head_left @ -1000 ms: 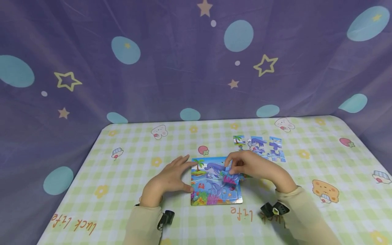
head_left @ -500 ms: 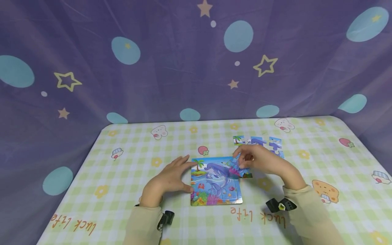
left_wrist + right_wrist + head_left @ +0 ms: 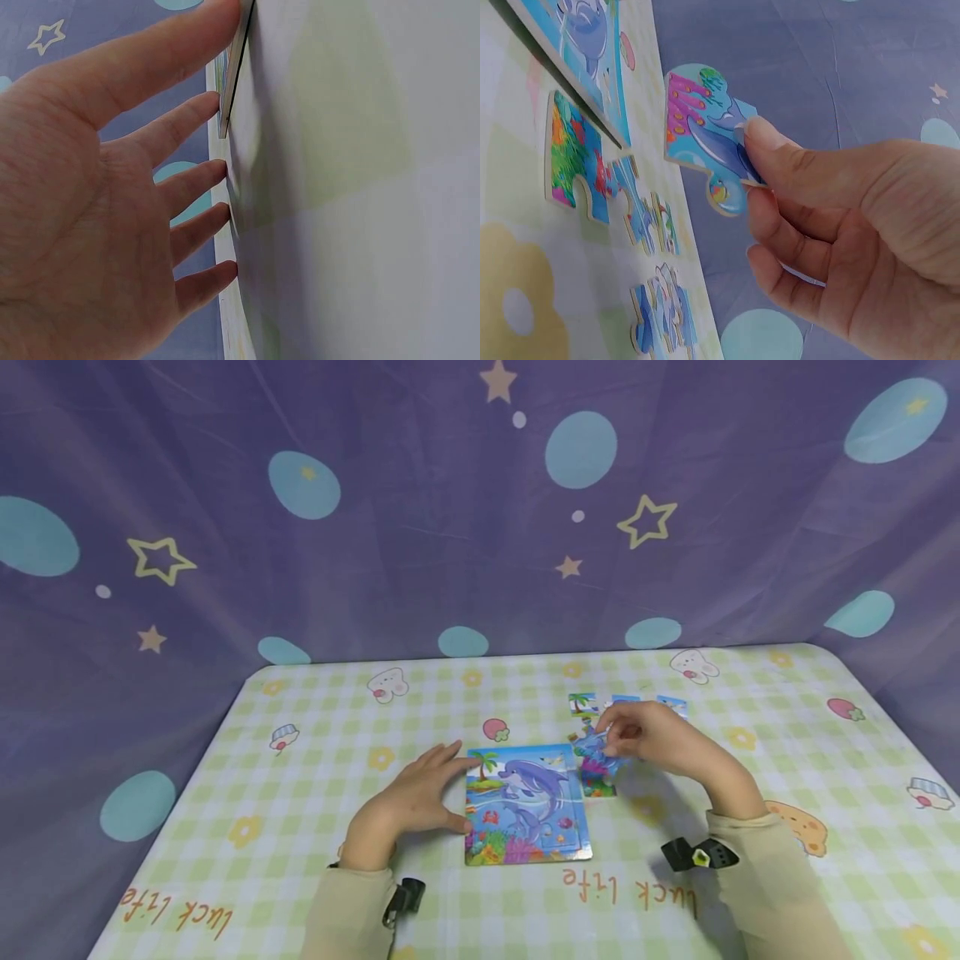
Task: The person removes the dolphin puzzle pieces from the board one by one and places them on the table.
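Observation:
A dolphin jigsaw board (image 3: 525, 810) lies on the table in the head view. My left hand (image 3: 414, 793) rests at its left edge with fingers spread; the thumb and index finger touch the edge. In the left wrist view the palm (image 3: 82, 225) shows. My right hand (image 3: 663, 739) pinches a puzzle piece (image 3: 712, 131) printed with pink coral and a dolphin, between thumb and fingers. That piece is raised over loose pieces right of the board. A coral-and-crab piece (image 3: 570, 161) lies below it, beside the board's edge.
More loose pieces lie at the back right, including one with a palm tree (image 3: 581, 704); the right hand partly covers several. A green-checked cloth (image 3: 300, 810) spreads over the table. Behind the table's far edge hangs a purple curtain (image 3: 375, 527).
My right hand has moved from above the board to the right and away, carrying the pinched puzzle piece over the loose pieces. The left hand and the board stay put.

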The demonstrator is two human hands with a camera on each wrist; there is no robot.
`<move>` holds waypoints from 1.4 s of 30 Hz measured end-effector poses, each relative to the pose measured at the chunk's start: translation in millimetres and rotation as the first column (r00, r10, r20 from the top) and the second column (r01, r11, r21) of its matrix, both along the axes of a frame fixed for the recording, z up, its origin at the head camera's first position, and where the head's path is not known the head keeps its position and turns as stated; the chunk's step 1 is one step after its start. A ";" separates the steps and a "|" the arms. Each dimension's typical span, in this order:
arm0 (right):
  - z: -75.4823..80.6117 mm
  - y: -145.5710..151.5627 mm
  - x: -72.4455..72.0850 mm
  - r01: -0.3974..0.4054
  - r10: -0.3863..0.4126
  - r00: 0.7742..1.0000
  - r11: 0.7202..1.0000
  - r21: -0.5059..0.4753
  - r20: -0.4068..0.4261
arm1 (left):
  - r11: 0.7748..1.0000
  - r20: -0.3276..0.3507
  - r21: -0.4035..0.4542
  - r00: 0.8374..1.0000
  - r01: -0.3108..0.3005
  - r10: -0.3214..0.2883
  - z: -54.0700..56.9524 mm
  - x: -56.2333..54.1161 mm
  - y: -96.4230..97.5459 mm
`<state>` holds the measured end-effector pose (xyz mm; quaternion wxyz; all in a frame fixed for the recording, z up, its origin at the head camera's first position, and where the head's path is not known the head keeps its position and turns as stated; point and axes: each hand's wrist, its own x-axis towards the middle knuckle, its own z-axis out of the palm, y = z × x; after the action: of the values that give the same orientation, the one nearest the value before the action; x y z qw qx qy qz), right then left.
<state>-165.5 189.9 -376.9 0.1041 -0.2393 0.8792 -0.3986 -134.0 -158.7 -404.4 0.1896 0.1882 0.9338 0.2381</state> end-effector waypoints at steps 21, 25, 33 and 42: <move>5.3 26.4 -3.7 0.159 -0.160 0.987 0.981 0.109 -0.004 | 1.000 -0.003 -0.006 1.000 0.003 -0.003 1.4 0.6 -1.0; 4.6 30.9 -4.4 0.162 -0.164 0.986 0.980 0.113 0.011 | 1.000 -0.004 -0.008 1.000 0.005 -0.005 1.4 0.3 -1.0; 1.9 36.3 -5.3 0.140 -0.149 0.987 0.980 0.143 0.052 | 1.000 -0.005 -0.009 1.000 0.005 -0.006 1.8 0.2 -1.2; -15.3 42.4 -9.7 0.078 -0.089 0.991 0.991 0.105 0.103 | 1.000 -0.002 -0.010 1.000 0.009 -0.009 1.1 0.1 -1.1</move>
<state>-175.3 232.4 -392.2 0.1463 -0.1751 0.9006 -0.3701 -133.9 -159.7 -403.2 0.1907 0.1918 0.9343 0.2322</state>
